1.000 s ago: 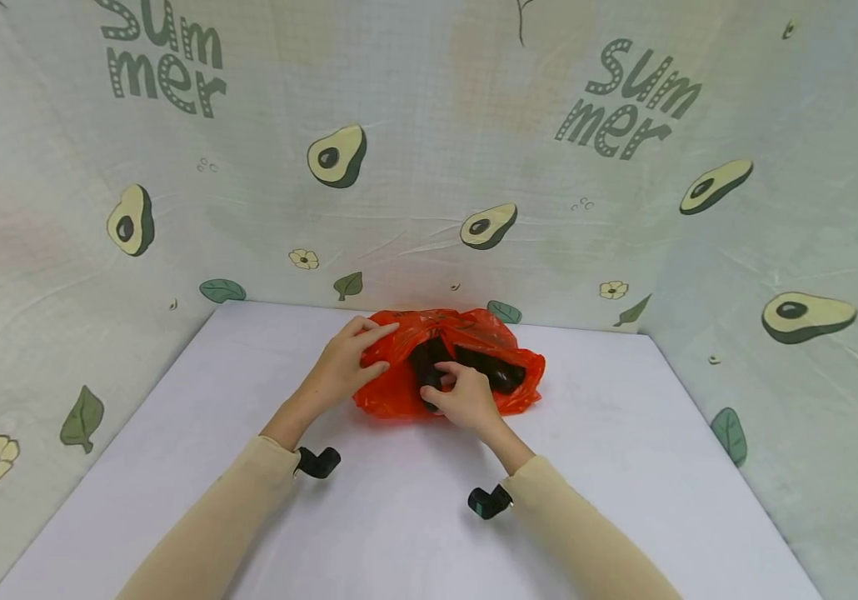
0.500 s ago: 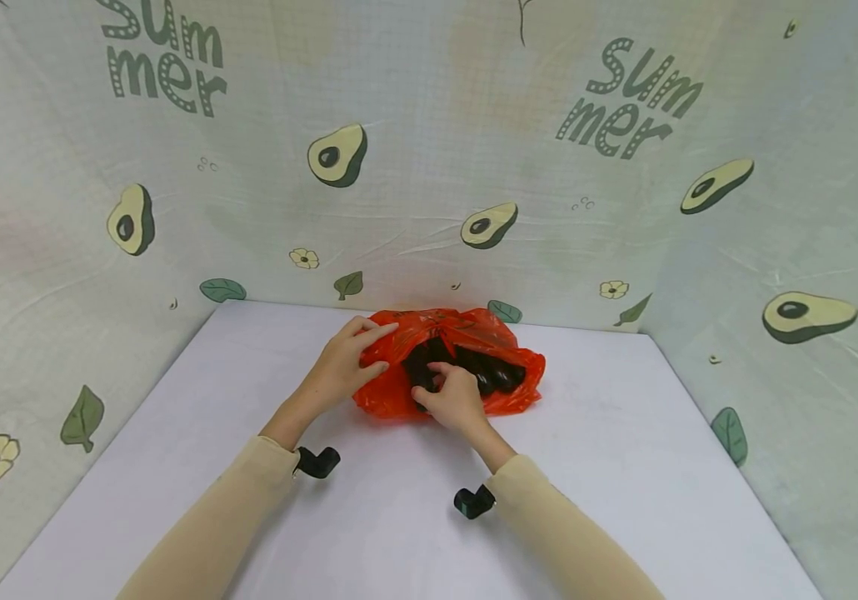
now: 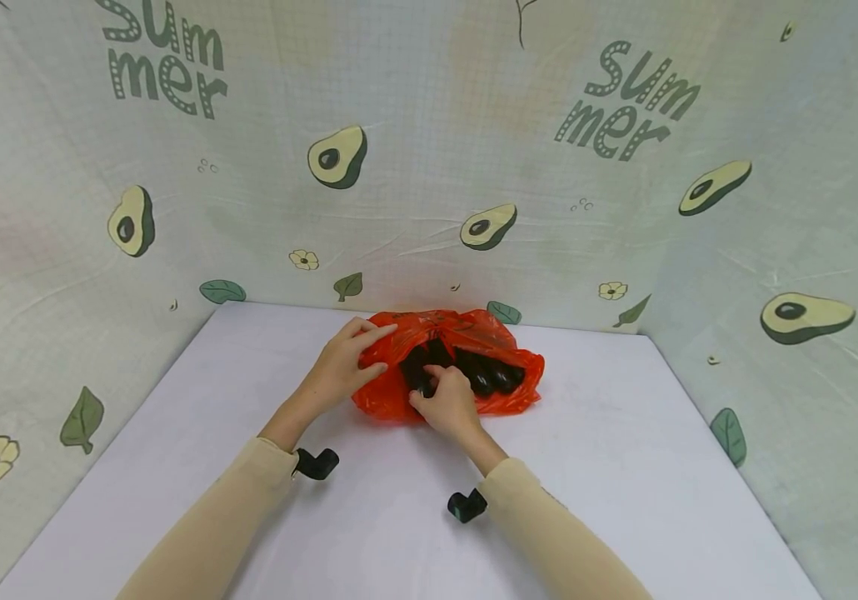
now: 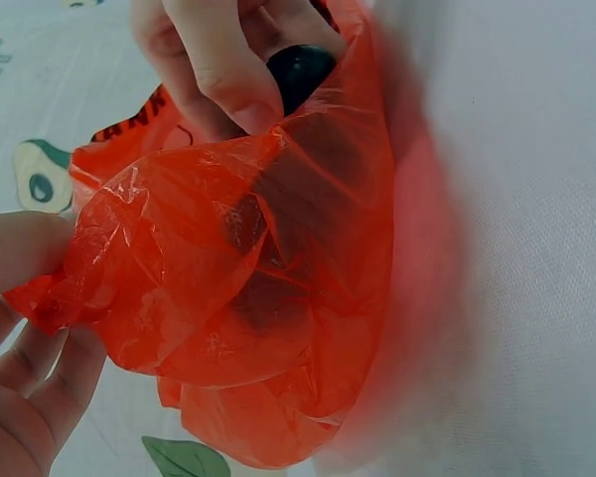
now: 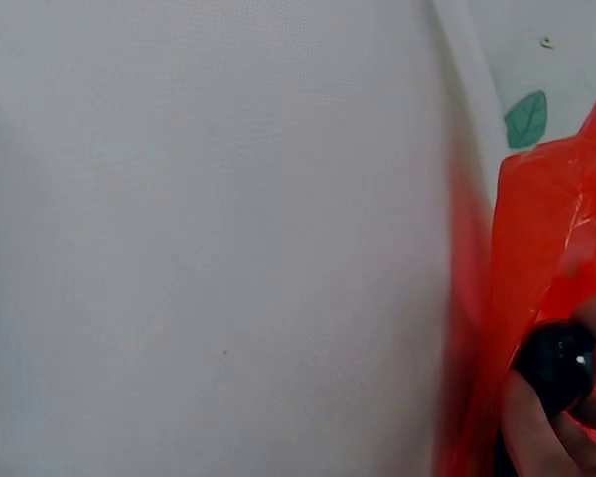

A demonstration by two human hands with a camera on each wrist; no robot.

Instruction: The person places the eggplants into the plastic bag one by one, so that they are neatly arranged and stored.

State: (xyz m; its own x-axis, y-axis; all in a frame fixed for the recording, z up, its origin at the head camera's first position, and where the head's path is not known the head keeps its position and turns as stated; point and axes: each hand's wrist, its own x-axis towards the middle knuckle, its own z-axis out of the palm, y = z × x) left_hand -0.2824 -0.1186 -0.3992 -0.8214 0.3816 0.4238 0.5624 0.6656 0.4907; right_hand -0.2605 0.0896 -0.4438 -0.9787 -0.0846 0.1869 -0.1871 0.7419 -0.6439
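Observation:
A red plastic bag [image 3: 384,398] lies at the back middle of the table, its mouth facing me. My left hand [image 3: 336,367] pinches the bag's left edge between thumb and fingers, as the left wrist view shows. Reaching into the mouth, my right hand [image 3: 450,404] grips a glossy black eggplant [image 3: 416,373] near its round end. That round end [image 5: 556,363] shows between the fingers in the right wrist view; the rest is inside the bag. More eggplants [image 3: 502,377] lie in the right part of the mouth.
The white tabletop [image 3: 369,533] runs around the bag on all sides. A cloth backdrop [image 3: 414,167] printed with avocados, leaves and lettering rises behind the table and along both sides. A small black camera mount sits at each wrist.
My right hand has moved to the left inside the bag's mouth, taking the eggplant with it. More of the eggplants on the right now shows. The left hand stays put.

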